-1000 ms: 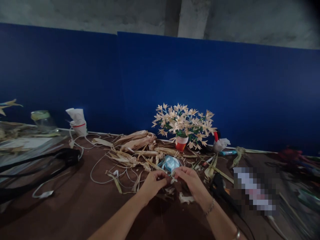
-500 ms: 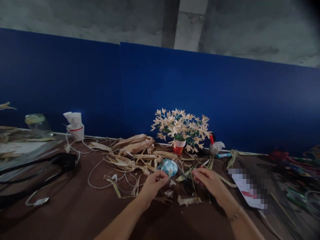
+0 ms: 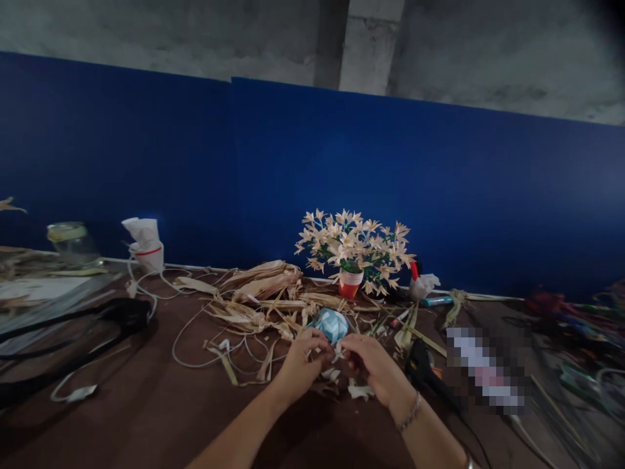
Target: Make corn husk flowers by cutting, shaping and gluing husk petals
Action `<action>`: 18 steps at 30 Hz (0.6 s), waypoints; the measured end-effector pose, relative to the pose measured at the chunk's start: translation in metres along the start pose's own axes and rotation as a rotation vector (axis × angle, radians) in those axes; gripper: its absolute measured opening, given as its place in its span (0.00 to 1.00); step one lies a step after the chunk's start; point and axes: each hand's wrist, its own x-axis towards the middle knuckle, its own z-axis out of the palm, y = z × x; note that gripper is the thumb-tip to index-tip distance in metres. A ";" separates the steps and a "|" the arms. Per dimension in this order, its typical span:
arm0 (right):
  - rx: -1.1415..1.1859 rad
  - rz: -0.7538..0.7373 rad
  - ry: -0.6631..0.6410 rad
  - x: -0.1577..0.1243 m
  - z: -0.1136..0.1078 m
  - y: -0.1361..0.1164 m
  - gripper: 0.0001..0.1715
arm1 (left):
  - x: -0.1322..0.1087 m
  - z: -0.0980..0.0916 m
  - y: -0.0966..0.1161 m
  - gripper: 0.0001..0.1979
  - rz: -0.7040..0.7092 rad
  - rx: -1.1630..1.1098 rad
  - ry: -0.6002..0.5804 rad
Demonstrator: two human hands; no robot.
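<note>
My left hand (image 3: 301, 362) and my right hand (image 3: 374, 366) meet over the brown table (image 3: 146, 404), fingertips pinched together on a small pale piece of dried husk (image 3: 336, 355). Just behind the fingers lies a light blue face mask (image 3: 332, 323). Dried husk strips (image 3: 263, 293) are piled behind and to the left. Pale husk scraps (image 3: 360, 391) lie under my right hand. A red paper cup (image 3: 351, 282) holding handmade husk flowers (image 3: 354, 244) stands further back.
A black glue gun (image 3: 424, 371) lies right of my right hand. White cords (image 3: 195, 339) loop at left, near black straps (image 3: 97, 319), a white cup with tissue (image 3: 146, 251) and a glass jar (image 3: 73, 242). A blue wall panel (image 3: 439, 195) backs the table.
My right hand, which had reached out to the right half a second ago, has come back beside my left hand. Both now pinch the husk piece as they did one second ago.
</note>
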 end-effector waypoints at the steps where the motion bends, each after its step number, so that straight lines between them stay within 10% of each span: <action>1: 0.030 0.004 -0.005 0.000 0.000 0.001 0.10 | 0.000 0.000 0.000 0.04 0.008 -0.006 0.004; 18: 0.313 -0.122 -0.017 -0.001 0.003 0.016 0.11 | -0.001 0.000 0.007 0.11 -0.193 -0.310 -0.030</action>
